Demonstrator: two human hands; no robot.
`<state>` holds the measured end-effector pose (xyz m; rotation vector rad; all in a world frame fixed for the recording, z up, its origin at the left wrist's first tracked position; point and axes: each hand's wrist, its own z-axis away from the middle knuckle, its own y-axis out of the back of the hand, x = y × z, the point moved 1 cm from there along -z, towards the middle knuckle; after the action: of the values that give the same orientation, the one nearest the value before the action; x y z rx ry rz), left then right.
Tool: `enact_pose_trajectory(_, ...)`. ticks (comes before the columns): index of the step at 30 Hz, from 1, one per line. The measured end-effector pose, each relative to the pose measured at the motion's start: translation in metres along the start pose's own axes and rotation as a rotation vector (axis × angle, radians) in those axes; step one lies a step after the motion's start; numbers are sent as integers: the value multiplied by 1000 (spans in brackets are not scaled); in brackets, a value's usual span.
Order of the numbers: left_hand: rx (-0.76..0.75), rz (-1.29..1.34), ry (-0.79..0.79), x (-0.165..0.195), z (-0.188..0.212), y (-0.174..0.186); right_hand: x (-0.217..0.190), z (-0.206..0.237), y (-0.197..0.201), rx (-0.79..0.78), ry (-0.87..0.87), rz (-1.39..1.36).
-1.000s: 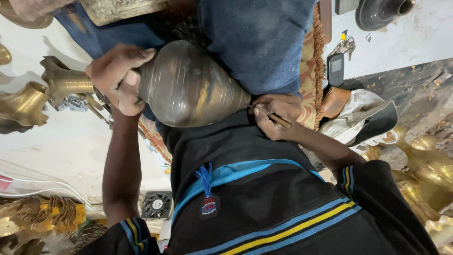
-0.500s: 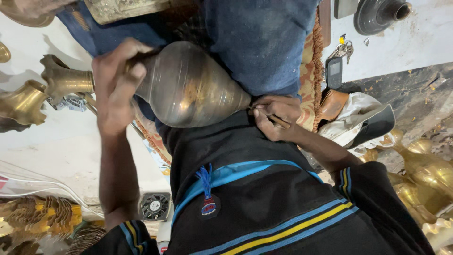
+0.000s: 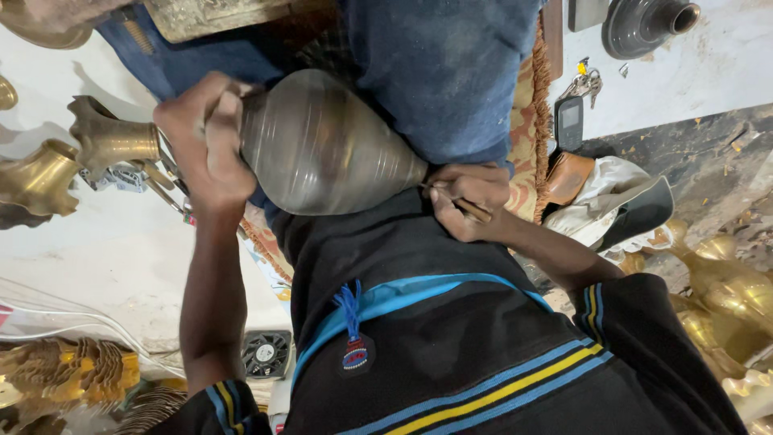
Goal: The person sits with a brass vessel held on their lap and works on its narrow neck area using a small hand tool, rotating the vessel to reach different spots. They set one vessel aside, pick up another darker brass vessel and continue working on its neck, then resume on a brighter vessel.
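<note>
Head view: a dull grey-brown metal vessel (image 3: 326,145), bulbous and tapering to a narrow end, lies on its side across the person's lap, resting against the blue-jeaned leg (image 3: 443,72) and the black striped shirt (image 3: 419,322); its mouth is covered, so whether anything is inside cannot be told. The left hand (image 3: 205,141) is curled over the wide end, fingers wrapped and pressed against the metal. The right hand (image 3: 467,197) is closed at the narrow end, fingers pinching a thin stick-like tool (image 3: 467,208) whose tip meets the vessel. Brass castings (image 3: 76,157) lie on the white floor beside the left hand. A small black fan (image 3: 266,353) sits near the left forearm. A dark phone (image 3: 569,121) and a grey funnel-shaped vessel (image 3: 644,24) lie beyond the right hand.
</note>
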<state>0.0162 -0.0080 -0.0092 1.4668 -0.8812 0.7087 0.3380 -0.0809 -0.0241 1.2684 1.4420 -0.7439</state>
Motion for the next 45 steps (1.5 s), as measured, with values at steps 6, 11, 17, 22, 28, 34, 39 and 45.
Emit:
enact_pose_trajectory(6,-144,-185,359,27,-7,10,-2,-4,3,-40,-8,-1)
enact_pose_trajectory(11,-359,288,-55,19,-31,25,-5,0,3,39,-80,48)
enact_pose_trajectory(17,22,328,-275,-18,-17,-10,-1,1,3,25,-95,39)
enact_pose_trajectory(22,26,254,-11,-6,-4,-6,0,0,2,11,-51,18)
enact_pose_trajectory(28,-86,-87,392,39,-11,7,2,1,0,4,-12,-17)
enact_pose_trajectory(34,-231,337,-128,23,-33,15,1,4,2,42,-52,39)
enact_pose_trajectory(39,-59,306,-157,-1,-18,-3,0,4,-1,36,-76,30)
enact_pose_trajectory(45,7,228,111,9,-10,-5,-1,4,0,25,-42,-3)
